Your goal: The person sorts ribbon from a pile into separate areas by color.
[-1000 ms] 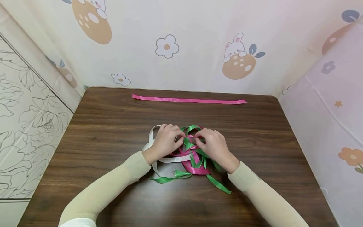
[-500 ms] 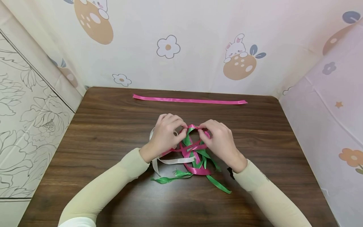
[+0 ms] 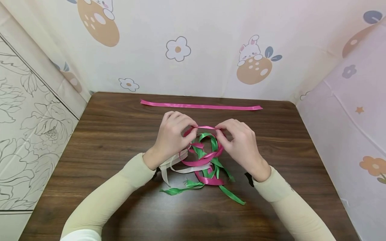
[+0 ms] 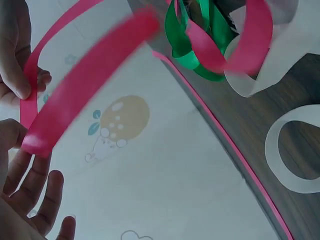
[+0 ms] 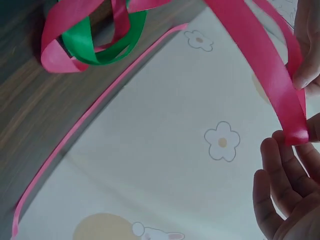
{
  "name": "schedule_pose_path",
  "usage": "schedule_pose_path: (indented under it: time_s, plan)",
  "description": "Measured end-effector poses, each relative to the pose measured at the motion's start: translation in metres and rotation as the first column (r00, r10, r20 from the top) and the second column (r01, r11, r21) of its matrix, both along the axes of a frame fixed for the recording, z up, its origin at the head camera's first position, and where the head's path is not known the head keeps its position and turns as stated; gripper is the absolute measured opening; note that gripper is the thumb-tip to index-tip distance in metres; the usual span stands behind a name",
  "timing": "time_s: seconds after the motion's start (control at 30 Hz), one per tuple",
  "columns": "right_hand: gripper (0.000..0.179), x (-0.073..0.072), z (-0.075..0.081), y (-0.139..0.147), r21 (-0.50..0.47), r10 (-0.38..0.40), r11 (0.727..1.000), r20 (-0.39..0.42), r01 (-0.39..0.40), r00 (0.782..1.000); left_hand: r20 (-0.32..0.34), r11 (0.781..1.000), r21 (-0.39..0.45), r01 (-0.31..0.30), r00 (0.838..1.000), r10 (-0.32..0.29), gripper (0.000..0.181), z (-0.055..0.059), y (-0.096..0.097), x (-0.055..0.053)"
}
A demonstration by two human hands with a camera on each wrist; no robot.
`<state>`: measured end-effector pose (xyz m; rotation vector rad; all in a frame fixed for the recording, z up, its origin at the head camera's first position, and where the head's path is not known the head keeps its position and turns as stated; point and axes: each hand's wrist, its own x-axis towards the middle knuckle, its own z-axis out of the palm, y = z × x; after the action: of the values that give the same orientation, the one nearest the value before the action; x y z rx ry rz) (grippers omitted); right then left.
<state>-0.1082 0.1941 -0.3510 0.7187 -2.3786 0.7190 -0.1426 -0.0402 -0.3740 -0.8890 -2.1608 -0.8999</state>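
Observation:
A pink ribbon [image 3: 206, 127] stretches between my two hands above the tangle. With thumb and fingertips my left hand [image 3: 173, 135] pinches it on one side, and my right hand [image 3: 239, 142] pinches it on the other. In the left wrist view, a loose length of the pink ribbon [image 4: 80, 90] hangs from the fingers. Below the hands lies a pile with green ribbon [image 3: 214, 140], more pink loops and white ribbon [image 3: 187, 170]. How the pink one runs through the pile is partly hidden.
Along the far edge of the brown wooden table [image 3: 120, 120] lies a separate straight pink ribbon [image 3: 199, 106]. Green ribbon ends spread toward the near side. A patterned curtain [image 3: 208, 50] rises behind the table.
Both hands have moved up and away from the pile, with the pink ribbon pinched between them. The gap between the hands has widened, and pink loops in the pile have shifted.

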Motion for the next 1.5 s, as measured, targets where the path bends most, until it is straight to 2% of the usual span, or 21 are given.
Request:
schedule_pose_path:
  time_s: [0.23,0.33,0.43,0.6,0.8,0.93,1.13,1.5]
  plan:
    - [0.007,-0.002,0.004,0.006,0.001,-0.019,1.0,-0.007,0.019,1.0,-0.014,1.0,0.009,0.007,1.0,-0.007,0.008,0.001,-0.008,-0.004]
    - [0.007,-0.003,0.005,0.01,-0.005,-0.032,0.999,-0.022,0.032,0.999,-0.005,1.0,0.022,0.011,1.0,-0.01,0.002,0.002,-0.014,-0.005]
    - [0.007,-0.003,0.006,0.016,-0.001,-0.057,0.998,-0.024,0.057,0.998,0.009,0.999,0.037,0.009,1.0,-0.009,0.006,0.0,-0.021,-0.005]
    - [0.007,-0.004,0.006,0.027,-0.002,-0.097,0.995,-0.014,0.097,0.995,0.04,0.998,0.066,0.001,0.999,-0.003,0.008,-0.004,-0.032,-0.007]
    - [0.008,-0.006,0.004,0.034,-0.033,-0.118,0.992,-0.004,0.118,0.993,0.12,0.994,0.11,-0.009,0.993,-0.004,0.008,-0.006,-0.043,-0.008]
    - [0.011,-0.007,0.002,0.036,-0.069,-0.117,0.991,-0.005,0.116,0.993,0.164,0.987,0.157,-0.02,0.986,-0.006,0.007,-0.007,-0.05,-0.009]
    - [0.014,-0.008,0.001,0.039,-0.074,-0.107,0.992,0.002,0.106,0.994,0.194,0.973,0.23,-0.023,0.981,-0.023,0.011,-0.008,-0.06,-0.013]
    - [0.017,-0.008,-0.003,0.045,-0.069,-0.05,0.996,0.064,0.054,0.997,0.283,0.953,0.289,-0.089,0.959,0.004,0.01,-0.005,-0.08,-0.015]
